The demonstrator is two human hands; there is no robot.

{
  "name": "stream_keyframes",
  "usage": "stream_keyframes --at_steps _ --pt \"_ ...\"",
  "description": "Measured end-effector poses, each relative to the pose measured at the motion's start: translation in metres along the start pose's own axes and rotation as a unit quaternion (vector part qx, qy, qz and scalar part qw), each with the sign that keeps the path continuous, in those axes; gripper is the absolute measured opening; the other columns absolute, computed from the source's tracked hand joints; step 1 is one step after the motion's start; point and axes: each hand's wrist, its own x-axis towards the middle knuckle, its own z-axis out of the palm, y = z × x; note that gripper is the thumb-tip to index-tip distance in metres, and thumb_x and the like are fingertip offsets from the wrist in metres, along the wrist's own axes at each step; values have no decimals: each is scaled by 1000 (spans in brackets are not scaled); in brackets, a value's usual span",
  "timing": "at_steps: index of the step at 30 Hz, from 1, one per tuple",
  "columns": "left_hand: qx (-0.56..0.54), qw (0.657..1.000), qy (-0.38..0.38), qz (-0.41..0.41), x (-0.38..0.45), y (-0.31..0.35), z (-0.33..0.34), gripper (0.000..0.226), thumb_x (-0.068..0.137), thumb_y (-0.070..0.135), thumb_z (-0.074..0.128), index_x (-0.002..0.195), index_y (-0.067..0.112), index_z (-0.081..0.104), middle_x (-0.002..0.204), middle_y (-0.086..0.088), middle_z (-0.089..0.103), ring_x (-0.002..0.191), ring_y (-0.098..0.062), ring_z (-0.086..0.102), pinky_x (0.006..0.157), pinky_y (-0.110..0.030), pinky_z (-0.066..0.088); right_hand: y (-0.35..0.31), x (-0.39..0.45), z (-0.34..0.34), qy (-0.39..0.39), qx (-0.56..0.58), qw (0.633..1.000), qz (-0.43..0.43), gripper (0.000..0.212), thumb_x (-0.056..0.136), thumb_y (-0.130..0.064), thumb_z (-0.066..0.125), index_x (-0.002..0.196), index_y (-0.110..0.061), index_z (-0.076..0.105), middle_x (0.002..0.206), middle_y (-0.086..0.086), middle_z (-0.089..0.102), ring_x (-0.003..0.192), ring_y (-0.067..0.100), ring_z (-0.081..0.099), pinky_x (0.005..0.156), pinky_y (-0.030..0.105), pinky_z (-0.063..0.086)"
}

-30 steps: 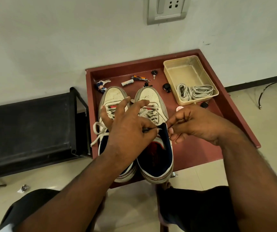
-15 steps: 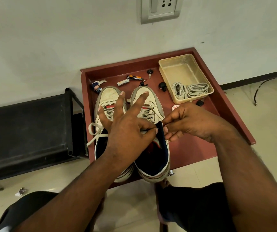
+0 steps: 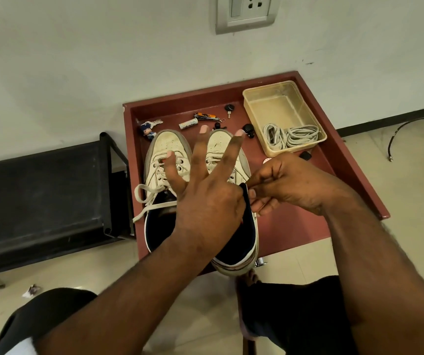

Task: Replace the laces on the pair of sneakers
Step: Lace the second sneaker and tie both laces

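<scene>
From the head camera, a red tray (image 3: 354, 201) holds the pair of sneakers (image 3: 170, 155) at its 8 o'clock corner. At 1 o'clock a clear plastic tub (image 3: 280, 103) contains coiled grey laces (image 3: 292, 135). The left hand (image 3: 205, 201) spreads three straight fingers over the shoes. The right hand (image 3: 290, 185) pinches at the right shoe's collar; what it grips is hidden.
</scene>
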Motion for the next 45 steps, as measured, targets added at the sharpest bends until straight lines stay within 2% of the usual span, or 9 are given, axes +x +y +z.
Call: stream_keyframes --at_steps 6,13,16,22,27,30,32,38,45 --pt "54 991 -107 -60 8 -15 -15 25 83 54 66 107 45 67 162 11 -16 144 -32 -30 108 -63 -19 2 0 -2 45 -50 998 16 4 85 -7 70 85 -6 74 71 12 72 58 15 65 51 24 52" --pt "28 978 -144 -150 7 -31 -23 57 78 63 67 128 48 43 163 6 -11 146 -31 -27 112 -66 -12 27 -45 -53 303 -231 917 121 8 88 -17 67 93 -14 72 88 6 68 74 20 61 71 34 50" --pt "18 977 -128 -169 4 -31 -25 58 78 65 65 126 40 44 164 5 -5 147 -31 -24 113 -65 -10 4 -39 -18 245 -166 955 37 25 87 -14 69 109 -26 66 85 0 67 63 13 62 54 24 49" --pt "17 968 -150 -200 -12 -28 -29 47 81 75 49 108 40 64 165 6 -1 145 -32 -29 111 -66 -13 5 -23 24 161 -143 975 50 22 94 -7 58 74 -13 67 59 1 65 48 12 59 46 26 50" --pt "-4 961 -176 -212 -15 -32 -39 43 83 72 51 106 40 70 164 6 5 148 -31 -22 111 -63 -13 49 -47 -29 478 -195 829 216 25 88 -18 59 110 -12 68 92 14 70 80 35 68 77 45 57" --pt "-51 973 -55 -217 -25 -30 -45 29 90 57 57 100 34 70 142 4 44 137 -22 29 107 -43 20 36 -38 14 464 -102 868 143 22 89 -31 62 109 -21 60 86 1 62 82 29 67 78 50 57" --pt "-129 964 -24 -233 -32 -29 -51 29 95 47 55 82 24 66 96 6 65 92 -15 58 81 -33 44 28 -31 49 397 -47 907 135 26 93 -41 57 84 -17 61 76 1 64 76 26 67 78 48 57" --pt "-63 945 -161 -278 -25 -17 -46 28 101 40 44 84 19 51 86 -3 59 76 -24 55 67 -33 46 15 -6 80 292 306 905 55 24 96 -28 58 97 -8 70 93 6 75 76 19 70 66 28 55" --pt "-136 930 -165 -300 -16 -11 -43 36 100 44 46 87 13 57 92 -9 68 85 -29 63 70 -34 47 19 -21 92 378 362 852 -26 16 97 -17 58 84 -9 63 82 11 72 71 19 67 59 27 55"
